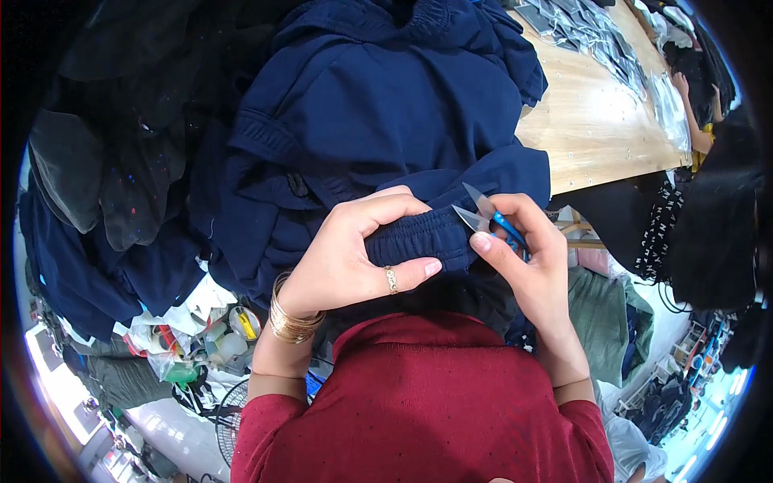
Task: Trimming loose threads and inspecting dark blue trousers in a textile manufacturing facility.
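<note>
A navy garment with a gathered elastic waistband [415, 240] lies before me, its band raised toward my chest. My left hand [362, 249] is closed round the band, thumb below and fingers above it. In my right hand [527, 249] sits a pair of blue-handled thread snips [509, 232], gripped between thumb and fingers. The two pointed blades are spread apart, their tips at the right end of the band. Whether they touch the cloth I cannot tell. Behind the band a large heap of navy garments [386, 105] covers the table.
Black cloth [105, 145] hangs at the left. A wooden table [596, 121] reaches to the right, with grey packaged pieces [580, 40] on it. Another person's arm [694, 117] shows at the far right, near black garments [717, 217]. A fan [233, 414] stands at lower left.
</note>
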`<state>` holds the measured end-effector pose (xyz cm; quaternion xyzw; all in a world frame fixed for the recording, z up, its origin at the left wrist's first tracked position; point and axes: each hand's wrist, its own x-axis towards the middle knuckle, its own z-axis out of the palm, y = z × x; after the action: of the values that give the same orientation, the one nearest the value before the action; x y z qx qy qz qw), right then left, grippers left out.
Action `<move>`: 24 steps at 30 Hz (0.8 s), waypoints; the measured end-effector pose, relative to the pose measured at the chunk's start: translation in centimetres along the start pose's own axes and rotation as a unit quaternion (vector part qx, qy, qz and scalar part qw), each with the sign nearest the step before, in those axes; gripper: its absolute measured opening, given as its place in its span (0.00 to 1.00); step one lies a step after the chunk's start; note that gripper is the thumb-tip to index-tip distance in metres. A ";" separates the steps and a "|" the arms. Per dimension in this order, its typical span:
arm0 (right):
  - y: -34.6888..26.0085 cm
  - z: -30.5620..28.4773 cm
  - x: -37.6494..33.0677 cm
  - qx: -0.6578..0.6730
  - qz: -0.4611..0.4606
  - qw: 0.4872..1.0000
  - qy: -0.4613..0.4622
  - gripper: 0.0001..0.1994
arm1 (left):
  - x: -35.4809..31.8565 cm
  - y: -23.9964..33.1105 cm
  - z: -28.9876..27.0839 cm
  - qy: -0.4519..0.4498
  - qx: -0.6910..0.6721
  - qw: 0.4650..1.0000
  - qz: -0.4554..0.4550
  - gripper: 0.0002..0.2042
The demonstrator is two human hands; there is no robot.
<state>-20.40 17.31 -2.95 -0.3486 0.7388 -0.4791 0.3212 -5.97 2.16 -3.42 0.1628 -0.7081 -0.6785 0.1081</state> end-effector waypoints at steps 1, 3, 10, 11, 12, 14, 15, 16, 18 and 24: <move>-0.2 -0.2 0.0 -0.037 -0.016 0.999 0.007 0.13 | 0.0 -0.1 -0.1 -0.001 -0.001 1.000 -0.001 0.15; -0.8 -0.4 0.0 -0.088 -0.043 0.995 0.019 0.14 | -0.1 -0.1 -0.2 -0.005 0.001 1.000 0.006 0.15; -1.9 -0.3 0.0 -0.206 -0.106 0.972 0.043 0.15 | -0.1 -0.1 -0.3 -0.006 -0.003 1.000 0.013 0.14; -1.9 -0.3 0.0 -0.212 -0.111 0.970 0.044 0.15 | -0.1 -0.2 -0.3 -0.003 -0.004 1.000 0.016 0.14; -1.9 -0.3 0.0 -0.212 -0.111 0.970 0.043 0.15 | -0.1 -0.2 -0.3 0.001 -0.006 1.000 0.018 0.14; -1.9 -0.3 -0.1 -0.227 -0.129 0.964 0.049 0.14 | -0.1 -0.3 -0.3 -0.002 0.001 1.000 0.021 0.14; -2.0 -0.3 -0.1 -0.230 -0.132 0.963 0.050 0.14 | -0.1 -0.3 -0.3 -0.005 0.008 1.000 0.024 0.14; -1.9 -0.3 -0.1 -0.230 -0.132 0.963 0.050 0.14 | -0.1 -0.3 -0.3 -0.006 0.007 1.000 0.024 0.14; -1.9 -0.2 -0.2 -0.230 -0.136 0.962 0.056 0.15 | -0.1 -0.3 -0.2 -0.006 0.000 1.000 0.019 0.14; -1.6 0.1 0.0 -0.170 -0.063 0.983 0.016 0.15 | -0.3 -0.3 -0.6 -0.017 0.008 1.000 0.019 0.14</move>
<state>-19.96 16.82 -1.49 -0.4365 0.7911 -0.3709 0.2147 -5.47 1.66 -3.70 0.1389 -0.7183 -0.6732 0.1072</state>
